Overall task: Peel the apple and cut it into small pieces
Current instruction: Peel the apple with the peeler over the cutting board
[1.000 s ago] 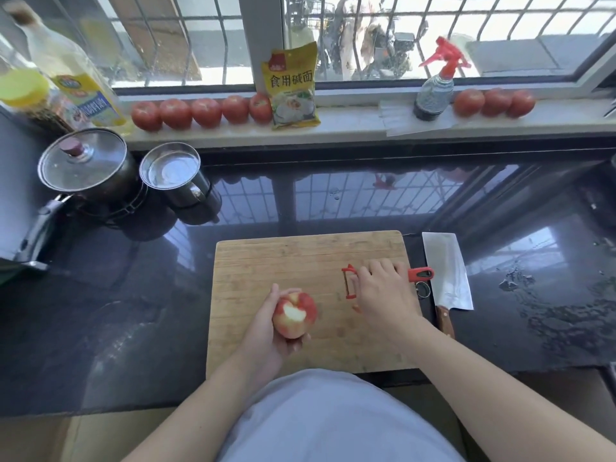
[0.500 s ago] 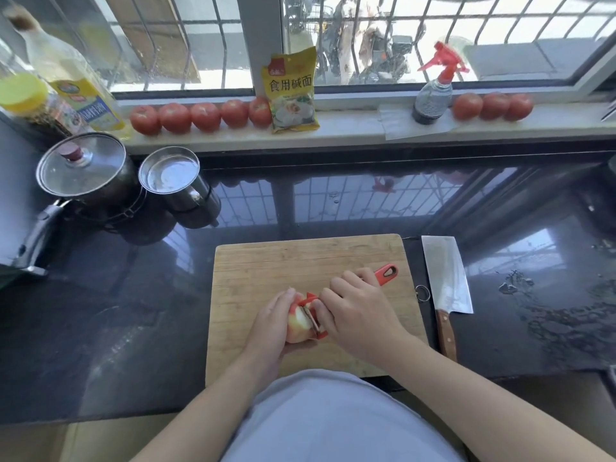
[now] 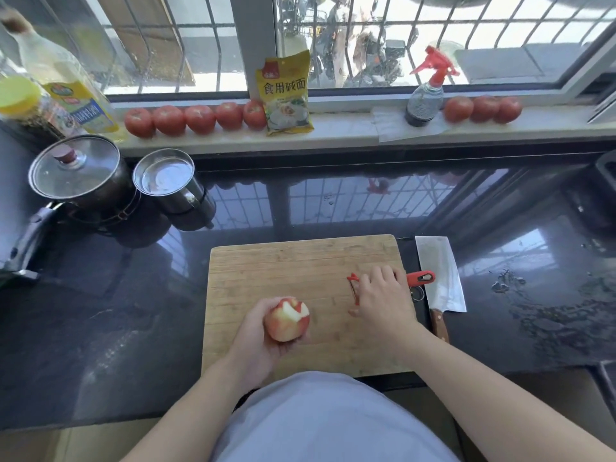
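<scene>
Your left hand [image 3: 263, 331] cups the apple [image 3: 287, 319] from below and behind, fingers curled round its far side, holding it just above the near-left part of the bamboo cutting board [image 3: 293, 271]. The apple is mostly red and pink-yellow skin, with a pale, jagged patch of bared flesh near its top where peel is already off; a small red flap of skin stands at the edge of that patch. The rest of the fruit is whole and uncut. Your right hand [image 3: 383, 298] is well apart from the apple, over the right side of the board, closed around the red peeler [image 3: 420, 277]: its handle end sticks out past your fingers toward the right edge of the board, and its head shows to the left of your knuckles, with the blade pointing toward you. A thin red strip hangs at the peeler's head; you cannot tell whether it is peel or part of the tool. Just beside the board on the right, the cleaver [image 3: 438, 271] lies flat on the dark, glossy desk [image 3: 133, 311], its wooden handle toward you. At the back left of the desk stand a lidded pot [image 3: 78, 175] and a steel mug [image 3: 170, 181], and a row of tomatoes [image 3: 196, 119] lines the windowsill [image 3: 350, 128].
</scene>
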`<control>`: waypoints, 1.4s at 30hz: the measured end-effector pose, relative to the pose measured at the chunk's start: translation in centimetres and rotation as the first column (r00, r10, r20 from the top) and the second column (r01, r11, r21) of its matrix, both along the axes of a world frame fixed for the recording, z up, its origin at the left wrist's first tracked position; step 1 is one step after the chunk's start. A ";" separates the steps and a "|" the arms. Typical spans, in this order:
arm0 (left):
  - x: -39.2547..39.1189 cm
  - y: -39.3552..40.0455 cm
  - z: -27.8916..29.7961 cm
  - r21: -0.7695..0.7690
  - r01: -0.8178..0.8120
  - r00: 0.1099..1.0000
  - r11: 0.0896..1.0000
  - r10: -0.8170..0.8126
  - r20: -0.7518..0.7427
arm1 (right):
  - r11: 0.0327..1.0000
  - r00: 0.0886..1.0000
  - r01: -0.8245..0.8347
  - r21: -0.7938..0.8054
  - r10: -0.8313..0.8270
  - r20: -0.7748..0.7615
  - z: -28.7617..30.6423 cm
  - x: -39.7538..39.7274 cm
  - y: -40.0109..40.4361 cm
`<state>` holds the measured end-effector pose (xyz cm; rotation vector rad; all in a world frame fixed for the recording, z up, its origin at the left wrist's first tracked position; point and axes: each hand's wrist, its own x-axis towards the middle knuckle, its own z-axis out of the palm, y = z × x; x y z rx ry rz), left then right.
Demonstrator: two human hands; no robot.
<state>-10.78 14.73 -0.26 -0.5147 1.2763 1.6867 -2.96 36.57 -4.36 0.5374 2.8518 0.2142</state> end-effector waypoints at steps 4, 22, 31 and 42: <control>-0.1 -0.5 -0.6 -0.018 0.054 0.998 0.998 -0.053 0.036 | 0.997 0.997 0.032 0.069 -0.037 0.073 0.7 0.4 0.0; 2.0 1.3 -0.3 -0.083 0.075 0.938 0.994 -0.099 -0.331 | 0.982 0.846 -0.108 -0.157 0.008 -0.534 4.7 0.3 -7.7; 2.3 0.9 -0.9 -0.067 0.060 0.950 0.996 -0.078 -0.302 | 0.980 0.865 -0.119 -0.159 0.024 -0.501 4.5 0.4 -7.6; 1.6 0.6 -0.5 -0.022 0.012 0.955 1.000 -0.018 -0.297 | 0.986 0.993 0.116 -0.123 -0.116 0.002 0.8 1.3 -2.3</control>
